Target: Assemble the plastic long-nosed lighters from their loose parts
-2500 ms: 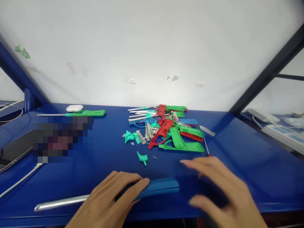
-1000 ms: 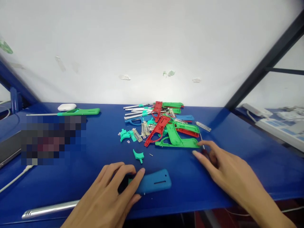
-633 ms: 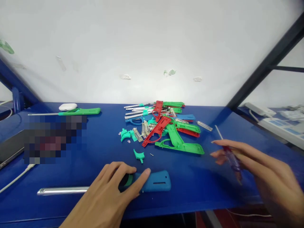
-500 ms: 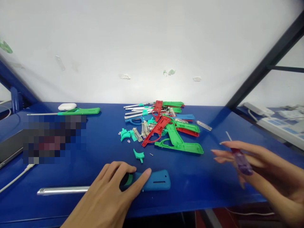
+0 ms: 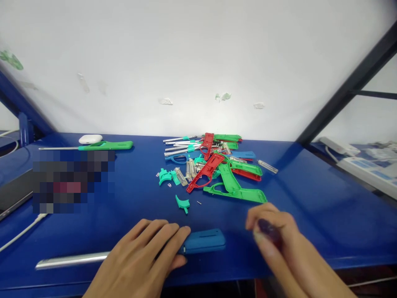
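At the far left edge a dark flat device (image 5: 15, 194) lies on the blue table (image 5: 310, 207), with a white cable (image 5: 19, 235) running off it toward the near edge. Further back, near the wall, a white case (image 5: 90, 138) sits just beside a green lighter (image 5: 105, 145) whose metal tube points left. Close to the near edge lies the blue lighter (image 5: 203, 241), its long metal tube (image 5: 71, 260) stretched out to the left and its blue handle to the right. The left hand (image 5: 139, 260) lies over the place where tube and handle meet, fingers draped across the top and thumb tucked against the near side, holding the lighter down on the table. Just beyond the fingertips a small teal piece (image 5: 182, 203) lies alone. Behind it, at the middle of the table, is a loose pile of parts (image 5: 214, 163): a red shell (image 5: 204, 174), a green shell (image 5: 235, 192) at the near edge of the pile, metal tubes and clear little cylinders. The right hand (image 5: 279, 244), blurred, sits just right of the blue handle and apart from it, fingers closed round a small screwdriver (image 5: 268, 229) with a dark handle; its tip is hidden. At the far right, beyond a black post (image 5: 347, 91), a white power strip (image 5: 366, 171) rests on another surface
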Demonstrator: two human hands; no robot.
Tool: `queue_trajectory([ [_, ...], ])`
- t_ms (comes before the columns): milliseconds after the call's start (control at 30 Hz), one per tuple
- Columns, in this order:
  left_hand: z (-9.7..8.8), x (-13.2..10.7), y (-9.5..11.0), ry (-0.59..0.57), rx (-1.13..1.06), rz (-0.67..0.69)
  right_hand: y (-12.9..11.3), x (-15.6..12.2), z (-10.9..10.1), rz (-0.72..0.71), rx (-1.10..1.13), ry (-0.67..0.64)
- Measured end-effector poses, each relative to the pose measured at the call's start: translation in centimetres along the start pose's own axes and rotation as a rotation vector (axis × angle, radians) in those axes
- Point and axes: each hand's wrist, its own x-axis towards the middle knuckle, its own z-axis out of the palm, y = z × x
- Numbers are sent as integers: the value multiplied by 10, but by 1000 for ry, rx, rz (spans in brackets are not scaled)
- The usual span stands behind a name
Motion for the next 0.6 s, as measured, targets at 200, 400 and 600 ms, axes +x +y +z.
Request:
queue_trajectory([
  [200, -1, 2, 1, 21, -15, 24, -7, -4, 17, -69, 16, -162],
  [400, -3, 3, 1, 35, -36, 25, -7, -5, 27, -264, 90, -19],
  [600, -3, 2, 3, 15, 3, 4, -23, 13, 19, -400, 35, 88],
])
